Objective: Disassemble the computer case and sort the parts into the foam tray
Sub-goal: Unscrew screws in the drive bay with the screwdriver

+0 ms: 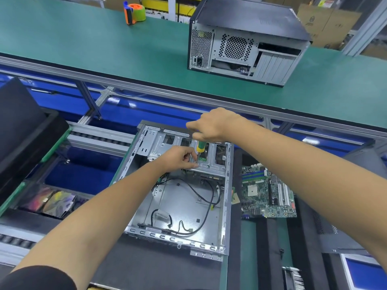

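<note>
Two hands busy over the open computer case, which lies flat on the dark mat right in front. The right hand grips the green-and-yellow screwdriver upright over the drive cage; the left hand pinches at the cage just beside the tip. Motherboard is already out, lying just right of the case. Left to go, I'd say: cage, loose black cables, the sorting. A second tower waits on the green counter, tape dispenser beyond.
</note>
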Motion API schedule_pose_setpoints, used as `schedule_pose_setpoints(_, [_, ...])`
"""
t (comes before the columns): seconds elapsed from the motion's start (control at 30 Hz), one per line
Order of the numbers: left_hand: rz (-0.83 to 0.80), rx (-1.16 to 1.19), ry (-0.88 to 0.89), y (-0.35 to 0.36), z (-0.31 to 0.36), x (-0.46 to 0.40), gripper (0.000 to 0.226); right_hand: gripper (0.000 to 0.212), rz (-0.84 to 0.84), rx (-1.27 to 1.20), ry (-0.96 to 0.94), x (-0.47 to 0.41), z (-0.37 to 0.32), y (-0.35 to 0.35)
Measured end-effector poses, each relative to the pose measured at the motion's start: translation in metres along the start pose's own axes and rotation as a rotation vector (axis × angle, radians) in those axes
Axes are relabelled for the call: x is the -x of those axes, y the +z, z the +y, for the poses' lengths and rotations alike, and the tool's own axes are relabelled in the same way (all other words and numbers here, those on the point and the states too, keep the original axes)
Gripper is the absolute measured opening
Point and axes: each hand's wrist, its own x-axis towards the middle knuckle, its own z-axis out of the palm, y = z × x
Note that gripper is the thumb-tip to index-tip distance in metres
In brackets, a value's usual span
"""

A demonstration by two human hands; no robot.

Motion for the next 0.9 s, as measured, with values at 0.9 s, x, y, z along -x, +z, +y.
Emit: schedule_pose_setpoints(0.9, [-0.052, -0.042, -0.015, -0.0023, -0.0011, -0.0047, 0.022, 0.025, -0.024, -0.251, -0.084, 0.0017, 0.0012, 0.0029])
